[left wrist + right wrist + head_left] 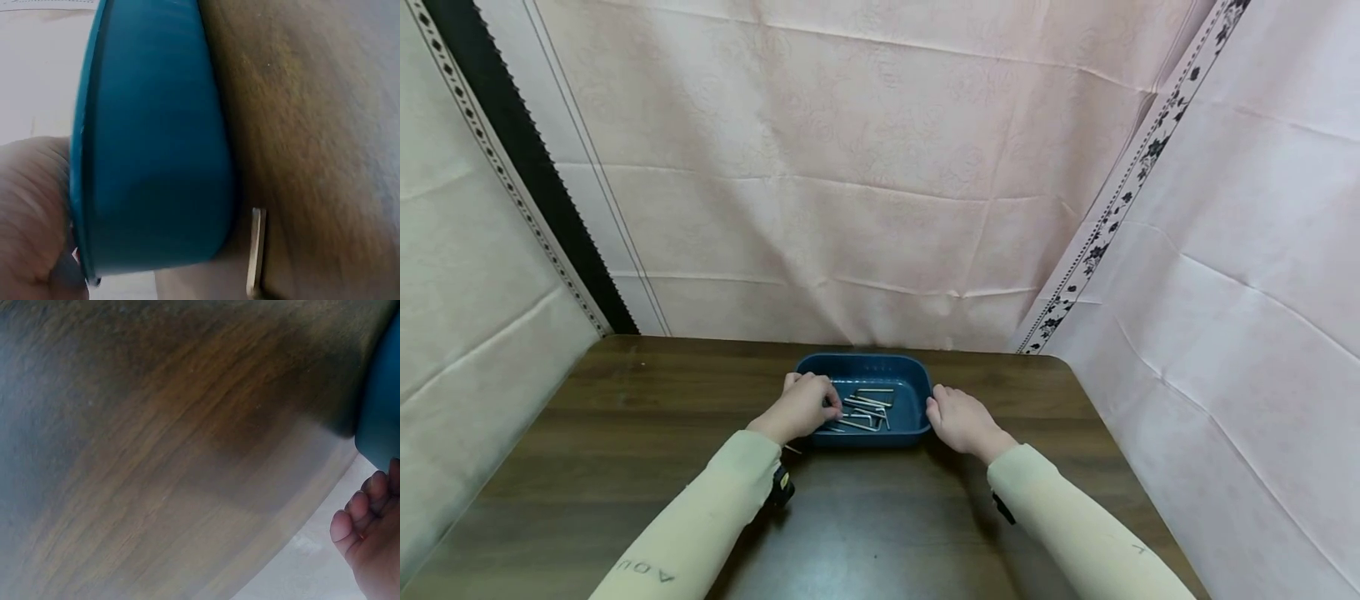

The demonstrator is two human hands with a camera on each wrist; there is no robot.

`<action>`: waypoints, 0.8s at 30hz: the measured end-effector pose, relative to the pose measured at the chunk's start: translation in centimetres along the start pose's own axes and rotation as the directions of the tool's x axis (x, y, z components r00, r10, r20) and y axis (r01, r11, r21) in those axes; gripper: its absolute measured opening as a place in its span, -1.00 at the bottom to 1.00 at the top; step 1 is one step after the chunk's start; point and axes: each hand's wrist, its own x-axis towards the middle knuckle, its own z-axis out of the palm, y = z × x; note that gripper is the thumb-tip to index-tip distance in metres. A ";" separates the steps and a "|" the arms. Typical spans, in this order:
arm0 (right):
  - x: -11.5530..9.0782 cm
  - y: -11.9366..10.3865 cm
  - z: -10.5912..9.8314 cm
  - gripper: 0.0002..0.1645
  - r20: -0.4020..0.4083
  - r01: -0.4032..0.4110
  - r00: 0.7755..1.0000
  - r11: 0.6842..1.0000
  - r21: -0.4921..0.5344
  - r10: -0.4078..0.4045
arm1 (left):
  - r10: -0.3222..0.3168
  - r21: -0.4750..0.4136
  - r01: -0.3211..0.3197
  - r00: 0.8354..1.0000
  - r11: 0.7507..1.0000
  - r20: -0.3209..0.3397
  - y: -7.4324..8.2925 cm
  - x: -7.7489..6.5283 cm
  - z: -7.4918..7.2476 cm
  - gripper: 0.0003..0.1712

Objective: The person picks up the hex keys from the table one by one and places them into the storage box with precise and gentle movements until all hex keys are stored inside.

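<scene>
A blue rectangular tray (917,400) sits near the table's far edge, with several L-shaped metal hex keys (868,408) lying loose in it. My left hand (801,406) reaches over the tray's left rim, thumb and bent fingertips among the keys; I cannot tell whether they pinch one. In the left wrist view, part of this hand shows beyond the tray wall (156,137). At the right end of the tray, my right hand (964,421) touches the rim with its fingertips. Its fingers (359,506) extend beside the tray's outer corner in the right wrist view.
Outside the tray, a thin metal piece (256,250) lies on the wooden table (880,533) beside the left end, partly covered by the left wrist in the head view. Pale cloth (850,208) hangs behind the table and along both sides.
</scene>
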 end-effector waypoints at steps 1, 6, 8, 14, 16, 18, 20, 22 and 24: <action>0.0 0.0 0.1 -0.59 0.002 -0.001 1.000 1.000 0.000 0.001 | 0.010 -0.017 -0.010 1.000 1.000 -0.018 -0.1 -0.3 -0.2 -0.95; 0.2 -0.1 0.2 -0.60 0.009 -0.001 1.000 1.000 0.007 0.001 | 0.050 -0.108 -0.061 0.994 0.992 -0.099 -0.8 -2.2 -2.0 -0.81; 0.1 0.0 0.1 -0.62 0.009 -0.007 1.000 1.000 0.008 0.007 | 0.039 -0.146 -0.057 0.992 0.988 -0.123 -1.3 -3.2 -2.9 -0.72; -0.2 0.4 -0.2 -0.64 -0.009 -0.012 1.000 1.000 0.004 0.013 | -0.008 -0.165 -0.018 0.988 0.986 -0.154 -3.4 -6.6 -4.5 -0.57; -0.3 0.5 -0.2 -0.64 -0.011 -0.011 1.000 1.000 0.005 0.011 | -0.015 -0.143 -0.006 0.989 0.990 -0.145 -4.1 -7.7 -4.4 -0.57; -0.3 0.5 -0.1 -0.64 -0.008 -0.012 1.000 1.000 0.007 0.012 | -0.029 -0.137 0.012 0.992 0.990 -0.124 -4.7 -8.6 -4.0 -0.56; -0.2 0.4 0.0 -0.64 -0.002 -0.014 1.000 1.000 0.009 0.014 | -0.050 -0.147 0.035 0.994 0.988 -0.095 -5.1 -9.3 -3.6 -0.56; -0.1 0.3 0.1 -0.65 0.002 -0.014 1.000 1.000 0.012 0.014 | -0.070 -0.156 0.058 0.995 0.986 -0.069 -5.6 -9.8 -3.0 -0.57; 0.0 0.2 0.2 -0.65 0.002 -0.008 1.000 1.000 0.013 0.008 | -0.094 -0.160 0.084 0.994 0.984 -0.052 -6.0 -10.2 -2.4 -0.59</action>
